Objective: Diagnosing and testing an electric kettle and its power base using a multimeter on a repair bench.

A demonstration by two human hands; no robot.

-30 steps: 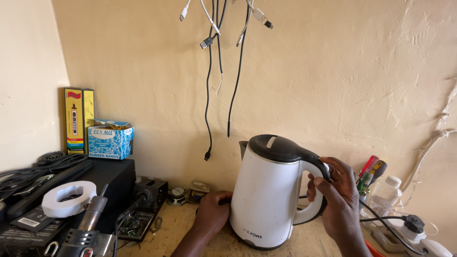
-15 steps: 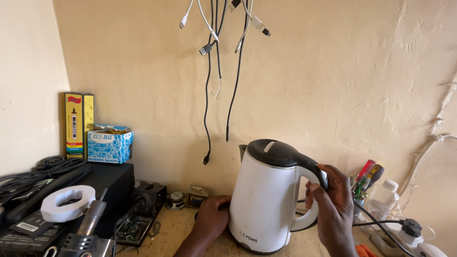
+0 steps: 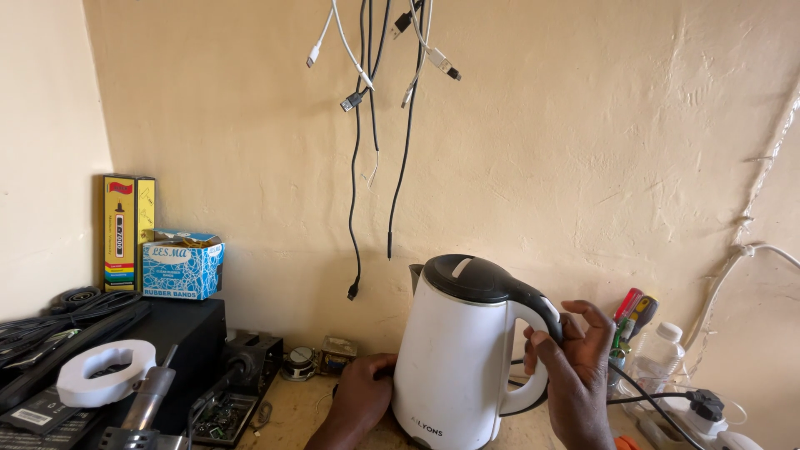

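My right hand (image 3: 575,367) curls closed around the black handle of the white electric kettle (image 3: 458,358); my left hand (image 3: 360,398), fingers loosely bent, presses the kettle's lower side.

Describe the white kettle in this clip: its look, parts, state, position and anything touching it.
The kettle is a tall white electric one, apparently plastic, with a black lid bearing a pale release tab, a small black spout at the back left, and a looped handle, black on top and white below. Its lid is shut. It stands upright on the workbench near the wall. The right hand grips the handle at its upper part; the left hand rests against the lower left side of the body. Its base is cut off by the frame.
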